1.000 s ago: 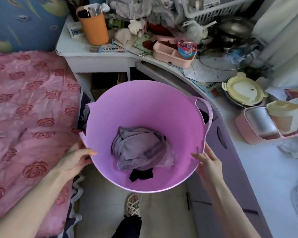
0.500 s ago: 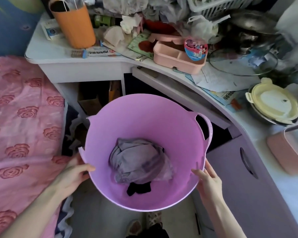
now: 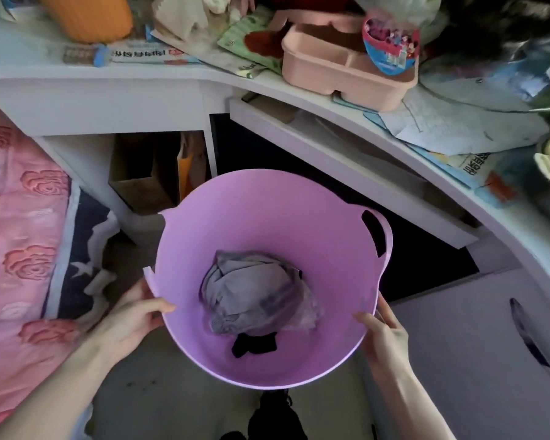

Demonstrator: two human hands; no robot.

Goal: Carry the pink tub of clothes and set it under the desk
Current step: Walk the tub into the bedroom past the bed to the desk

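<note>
The pink tub (image 3: 267, 217) hangs in front of me, just before the dark opening under the white desk (image 3: 115, 81). Crumpled grey clothes (image 3: 254, 296) and a small black piece lie at its bottom. My left hand (image 3: 134, 319) grips the tub's left rim, thumb inside. On the right rim my right hand (image 3: 381, 338) holds on with the thumb over the edge. The tub's right handle (image 3: 383, 236) points toward the desk's pulled-out shelf.
A pull-out shelf (image 3: 346, 160) juts over the dark space under the desk. Cardboard boxes (image 3: 146, 173) fill the left cubby. The pink rose bedspread (image 3: 19, 249) lies at left, a lilac cabinet door (image 3: 489, 360) at right. Clutter, a pink tray (image 3: 340, 71) among it, covers the desktop.
The tub and both hands have moved forward and lower toward the opening under the desk; the desk edge looms closer. Both grips are unchanged.
</note>
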